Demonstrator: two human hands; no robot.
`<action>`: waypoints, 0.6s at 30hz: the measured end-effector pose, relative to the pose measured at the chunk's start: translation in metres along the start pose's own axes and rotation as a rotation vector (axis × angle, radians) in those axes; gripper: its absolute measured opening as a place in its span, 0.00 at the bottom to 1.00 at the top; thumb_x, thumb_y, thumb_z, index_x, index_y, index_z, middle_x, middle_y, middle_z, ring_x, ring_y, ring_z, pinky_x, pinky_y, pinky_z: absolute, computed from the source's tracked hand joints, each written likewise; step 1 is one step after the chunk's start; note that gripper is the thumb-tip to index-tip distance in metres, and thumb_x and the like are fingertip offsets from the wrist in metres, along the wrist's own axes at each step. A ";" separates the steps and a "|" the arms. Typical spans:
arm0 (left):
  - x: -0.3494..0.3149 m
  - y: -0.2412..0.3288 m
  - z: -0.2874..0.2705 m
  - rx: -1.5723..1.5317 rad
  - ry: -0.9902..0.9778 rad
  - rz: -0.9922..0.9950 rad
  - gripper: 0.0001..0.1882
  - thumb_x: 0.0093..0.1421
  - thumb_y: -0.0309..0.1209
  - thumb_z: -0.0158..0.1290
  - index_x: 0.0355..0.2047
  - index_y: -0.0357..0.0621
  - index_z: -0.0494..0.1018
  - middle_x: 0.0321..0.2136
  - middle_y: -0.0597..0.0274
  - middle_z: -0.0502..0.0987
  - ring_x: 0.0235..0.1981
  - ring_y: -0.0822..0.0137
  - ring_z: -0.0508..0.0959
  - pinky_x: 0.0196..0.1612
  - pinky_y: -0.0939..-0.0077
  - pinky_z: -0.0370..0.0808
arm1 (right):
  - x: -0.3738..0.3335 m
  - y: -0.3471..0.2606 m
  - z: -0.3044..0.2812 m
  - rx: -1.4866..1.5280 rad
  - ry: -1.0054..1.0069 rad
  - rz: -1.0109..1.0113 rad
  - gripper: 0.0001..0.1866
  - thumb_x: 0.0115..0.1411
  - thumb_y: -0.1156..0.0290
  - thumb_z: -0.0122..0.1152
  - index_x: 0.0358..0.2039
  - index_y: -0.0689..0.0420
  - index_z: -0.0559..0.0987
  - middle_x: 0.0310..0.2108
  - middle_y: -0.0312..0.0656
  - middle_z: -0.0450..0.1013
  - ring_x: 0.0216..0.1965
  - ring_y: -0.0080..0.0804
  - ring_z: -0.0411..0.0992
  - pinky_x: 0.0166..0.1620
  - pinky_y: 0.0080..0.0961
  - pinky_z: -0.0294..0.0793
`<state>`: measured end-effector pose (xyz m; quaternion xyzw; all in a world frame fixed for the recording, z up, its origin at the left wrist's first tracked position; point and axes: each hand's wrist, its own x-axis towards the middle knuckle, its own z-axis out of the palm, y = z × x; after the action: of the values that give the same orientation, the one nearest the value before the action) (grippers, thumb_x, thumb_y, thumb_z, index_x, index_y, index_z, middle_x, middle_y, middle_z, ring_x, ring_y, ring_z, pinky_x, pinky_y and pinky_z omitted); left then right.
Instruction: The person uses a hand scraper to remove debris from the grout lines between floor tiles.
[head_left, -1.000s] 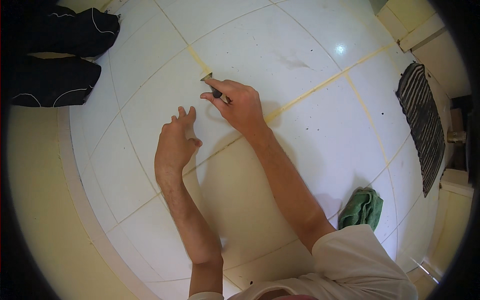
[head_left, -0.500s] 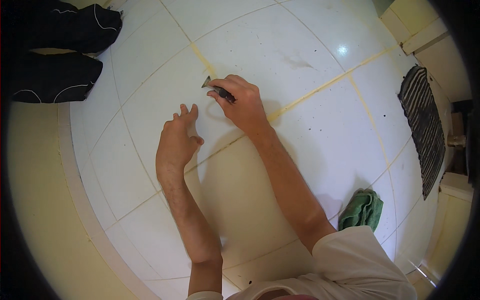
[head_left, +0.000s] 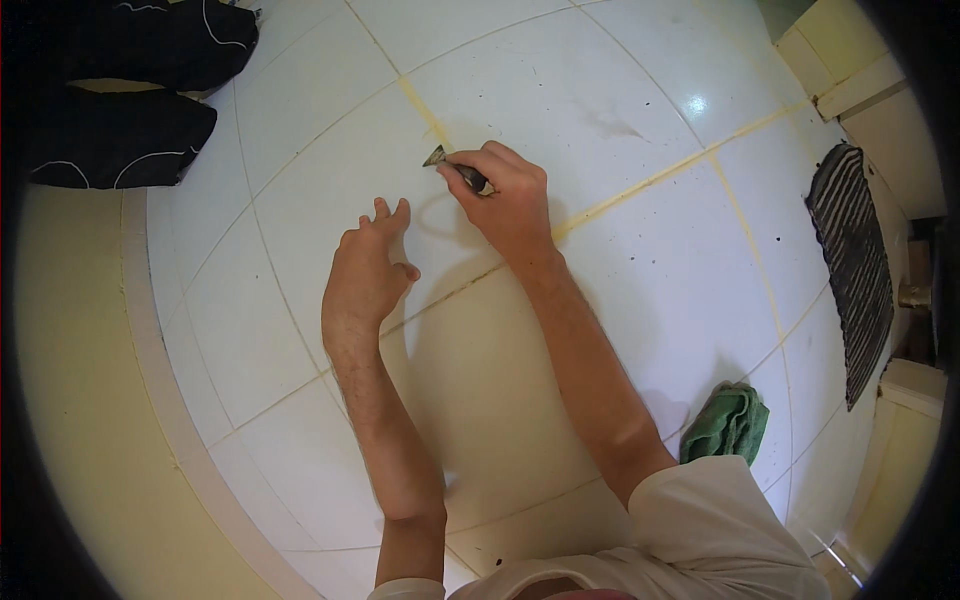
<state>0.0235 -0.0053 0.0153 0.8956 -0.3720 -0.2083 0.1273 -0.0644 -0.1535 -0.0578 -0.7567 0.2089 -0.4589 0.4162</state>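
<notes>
My right hand (head_left: 513, 195) grips a small scraper (head_left: 477, 178) by its dark handle, with the fingers wrapped round it. The scraper's flared metal blade points left, close beside a strip of yellow grout (head_left: 420, 100) between white floor tiles. I cannot tell whether the blade touches the tile. Lower and to the left, my left hand (head_left: 365, 265) hovers or rests near the floor with its fingers spread and nothing in them.
A longer yellow grout line (head_left: 640, 187) runs to the upper right. A crumpled green cloth (head_left: 727, 422) lies by my right elbow. At the far right is a black-and-grey striped mat (head_left: 853, 265). Dark fabric with white piping (head_left: 130, 140) sits at the upper left. Small dark specks dot the tiles.
The whole view has shifted slightly, moving the floor a little to the right. The scraper's blade has turned a bit; both hands keep nearly the same places over the tiles.
</notes>
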 end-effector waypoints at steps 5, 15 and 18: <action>0.002 0.000 0.000 0.026 -0.007 0.012 0.47 0.40 0.19 0.69 0.65 0.52 0.70 0.66 0.45 0.65 0.66 0.43 0.66 0.66 0.58 0.70 | 0.001 0.000 -0.002 -0.028 -0.010 0.077 0.10 0.52 0.80 0.71 0.37 0.59 0.84 0.27 0.42 0.74 0.27 0.40 0.76 0.32 0.32 0.77; 0.001 0.000 0.001 0.032 -0.004 0.008 0.48 0.41 0.19 0.69 0.66 0.53 0.68 0.67 0.46 0.64 0.68 0.43 0.64 0.66 0.57 0.70 | 0.000 0.004 0.001 -0.002 0.010 0.008 0.11 0.54 0.81 0.69 0.40 0.60 0.83 0.29 0.43 0.74 0.28 0.40 0.76 0.32 0.32 0.77; 0.000 0.001 0.000 0.031 -0.009 -0.003 0.48 0.41 0.19 0.69 0.66 0.52 0.68 0.67 0.46 0.64 0.68 0.43 0.64 0.66 0.57 0.70 | 0.001 0.000 -0.001 -0.013 -0.005 0.055 0.12 0.54 0.82 0.69 0.40 0.60 0.83 0.29 0.44 0.74 0.28 0.40 0.77 0.32 0.32 0.78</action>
<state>0.0234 -0.0059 0.0156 0.8970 -0.3746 -0.2064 0.1115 -0.0651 -0.1547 -0.0576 -0.7545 0.2316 -0.4440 0.4243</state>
